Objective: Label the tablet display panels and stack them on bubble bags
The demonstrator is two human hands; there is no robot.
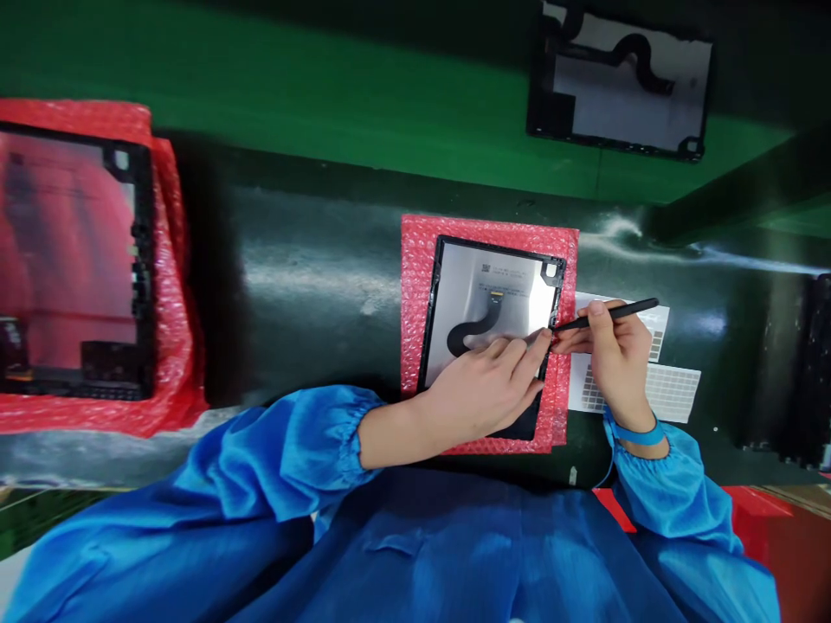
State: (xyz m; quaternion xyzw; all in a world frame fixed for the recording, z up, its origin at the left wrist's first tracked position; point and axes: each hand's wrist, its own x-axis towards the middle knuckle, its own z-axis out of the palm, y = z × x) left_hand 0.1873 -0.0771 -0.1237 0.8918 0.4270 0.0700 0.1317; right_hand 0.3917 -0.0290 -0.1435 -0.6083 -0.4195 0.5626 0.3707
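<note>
A tablet screen assembly (519, 298) with a silvery back, a black frame and a curved black ribbon cable (464, 333) lies on red bubble wrap (419, 251) in front of me. Across its lower right part rests my left hand (490, 381), palm down with the fingers stretched out. Its index fingertip touches the frame's right edge. My right hand (614, 350) grips black tweezers (623, 311), whose tip meets that same edge beside my left fingertip. Whatever lies under the fingertips is too small to make out.
Sheets with small grid stickers (675, 391) lie under and beside my right hand. On the left, another screen assembly (146, 260) sits on red bubble wrap. A third screen panel (623, 104) lies on the green surface at the back. Dark parts (805, 372) stand far right.
</note>
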